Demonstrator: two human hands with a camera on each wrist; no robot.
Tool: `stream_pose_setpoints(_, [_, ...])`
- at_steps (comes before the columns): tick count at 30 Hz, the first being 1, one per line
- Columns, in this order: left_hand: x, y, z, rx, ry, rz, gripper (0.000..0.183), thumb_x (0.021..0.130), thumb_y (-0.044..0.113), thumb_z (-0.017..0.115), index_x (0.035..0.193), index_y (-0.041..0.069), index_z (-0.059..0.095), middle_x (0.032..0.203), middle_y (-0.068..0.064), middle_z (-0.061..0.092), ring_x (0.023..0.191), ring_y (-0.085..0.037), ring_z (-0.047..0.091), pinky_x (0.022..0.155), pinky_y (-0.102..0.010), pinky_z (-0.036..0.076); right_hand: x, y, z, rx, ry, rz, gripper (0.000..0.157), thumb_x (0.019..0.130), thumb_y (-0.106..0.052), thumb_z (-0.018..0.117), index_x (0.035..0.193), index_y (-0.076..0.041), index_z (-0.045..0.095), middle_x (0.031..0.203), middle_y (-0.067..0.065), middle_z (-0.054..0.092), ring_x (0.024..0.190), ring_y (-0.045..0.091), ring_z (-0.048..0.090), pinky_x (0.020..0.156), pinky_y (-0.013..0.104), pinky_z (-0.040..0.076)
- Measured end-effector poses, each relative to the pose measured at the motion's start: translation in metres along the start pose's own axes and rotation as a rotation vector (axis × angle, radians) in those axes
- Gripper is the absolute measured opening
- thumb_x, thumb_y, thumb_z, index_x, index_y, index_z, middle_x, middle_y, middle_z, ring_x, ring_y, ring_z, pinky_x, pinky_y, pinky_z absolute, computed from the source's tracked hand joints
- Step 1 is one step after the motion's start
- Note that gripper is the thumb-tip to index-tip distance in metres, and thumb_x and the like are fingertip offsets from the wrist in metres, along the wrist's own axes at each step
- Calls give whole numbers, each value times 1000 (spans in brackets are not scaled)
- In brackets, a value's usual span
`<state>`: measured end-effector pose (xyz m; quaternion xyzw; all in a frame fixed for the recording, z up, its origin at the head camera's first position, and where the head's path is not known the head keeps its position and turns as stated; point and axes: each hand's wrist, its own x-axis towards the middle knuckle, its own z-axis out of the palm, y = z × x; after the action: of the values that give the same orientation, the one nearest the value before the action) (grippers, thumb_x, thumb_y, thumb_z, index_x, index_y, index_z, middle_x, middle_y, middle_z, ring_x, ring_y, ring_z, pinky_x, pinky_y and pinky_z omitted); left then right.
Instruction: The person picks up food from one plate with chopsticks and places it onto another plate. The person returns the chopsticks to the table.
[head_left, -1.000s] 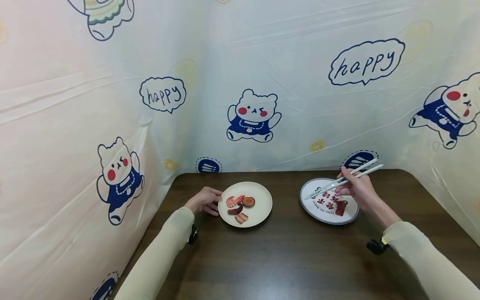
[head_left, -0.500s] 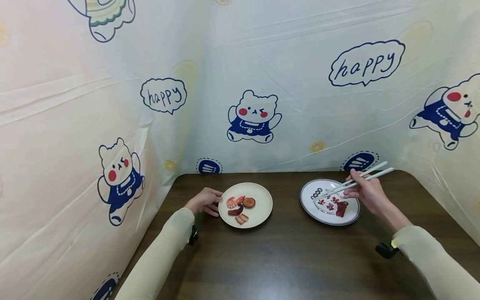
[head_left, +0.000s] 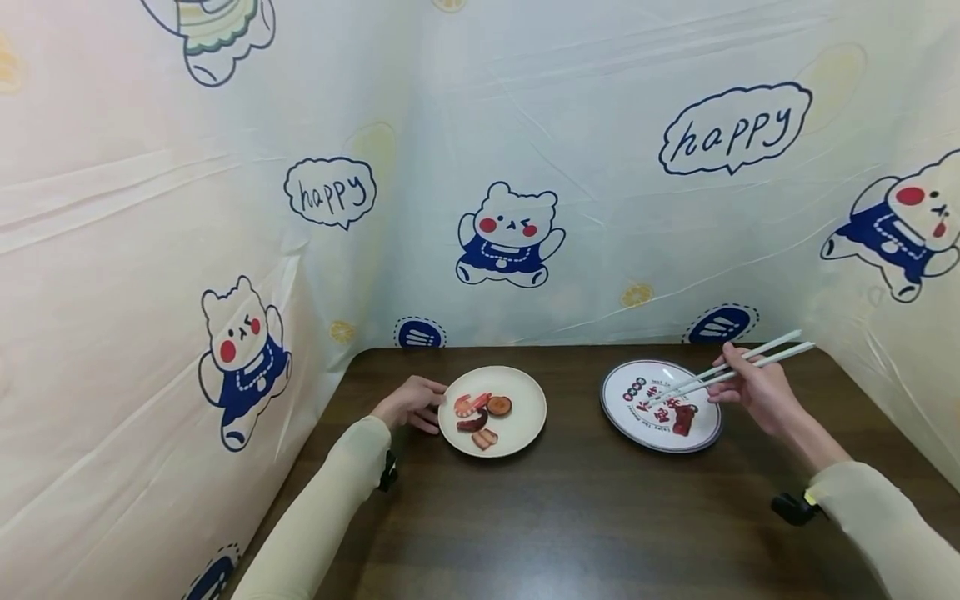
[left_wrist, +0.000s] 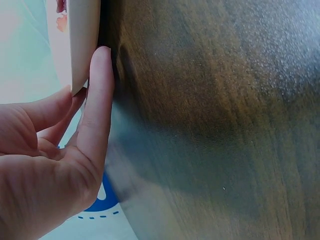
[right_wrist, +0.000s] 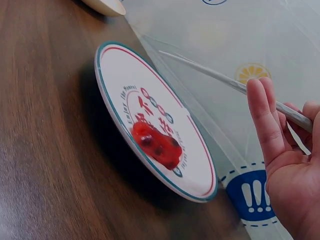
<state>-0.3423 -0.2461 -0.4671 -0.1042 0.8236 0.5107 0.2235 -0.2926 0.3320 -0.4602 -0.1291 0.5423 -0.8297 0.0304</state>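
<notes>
My left hand (head_left: 410, 403) pinches the left rim of a cream plate (head_left: 525, 421), thumb on top and fingers beneath, as the left wrist view shows. On that plate lie a pink shrimp (head_left: 465, 406), a dark reddish-brown piece (head_left: 472, 422), a round brown slice (head_left: 499, 406) and a streaky pork-like slice (head_left: 484, 439). My right hand (head_left: 757, 390) holds a pair of pale chopsticks (head_left: 787, 354), tips over a white plate (head_left: 618, 402) with red lettering. A glossy red meat piece (right_wrist: 156, 145) sits on this plate's near right, apart from the chopsticks.
Both plates stand toward the back of a dark wooden table (head_left: 525, 525). A patterned cloth (head_left: 600, 250) hangs behind and along the sides. A black wrist device (head_left: 795, 508) sits below the right sleeve.
My right hand has moved right and slightly toward me with the chopsticks, their tips shifting right across the white plate. My left hand and the food pieces keep their places.
</notes>
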Motion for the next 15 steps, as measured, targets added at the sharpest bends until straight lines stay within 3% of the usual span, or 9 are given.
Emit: stream_pose_setpoints(15, [-1,1,2,5,15,-16,40,107,7,59,147,-1,59,127,-21,65,85,-30,73,72,-44,67,-11,-6,-26,-1,10,9,35,115,-15,42,98,-1,70,81,13,74,67,25,76,64,40,66])
